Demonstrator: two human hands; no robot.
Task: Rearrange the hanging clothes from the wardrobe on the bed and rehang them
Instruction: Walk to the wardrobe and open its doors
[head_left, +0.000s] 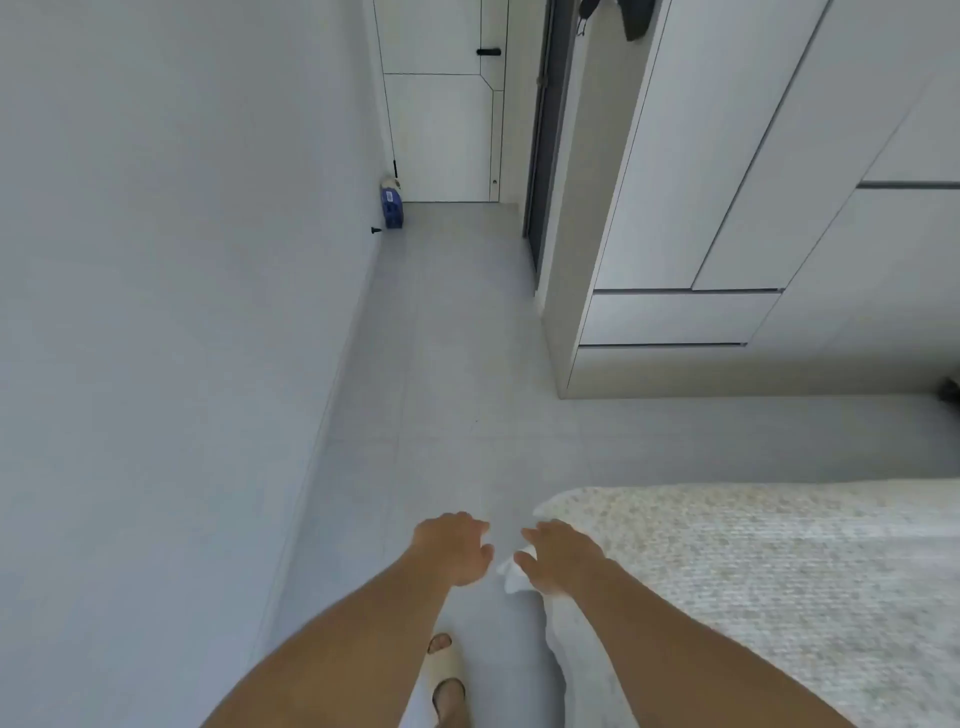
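The white wardrobe (727, 156) stands at the right with its doors closed, so no hanging clothes show inside it. The bed (779, 571), under a pale textured cover, fills the lower right. I stand at its near corner with both arms stretched forward and low. My left hand (453, 546) hovers over the floor, palm down, fingers loosely curled and holding nothing. My right hand (558, 556) is over the bed corner, fingers relaxed. A fold of white fabric (511, 574) pokes out just beneath its thumb. Whether the hand touches it is unclear.
A grey tiled floor (441, 389) runs ahead to a white door (441, 104). A blank wall is on the left, with a blue box (392, 208) at its foot. Dark items (635, 21) hang at the wardrobe's top corner. My sandalled foot (447, 675) is below my hands.
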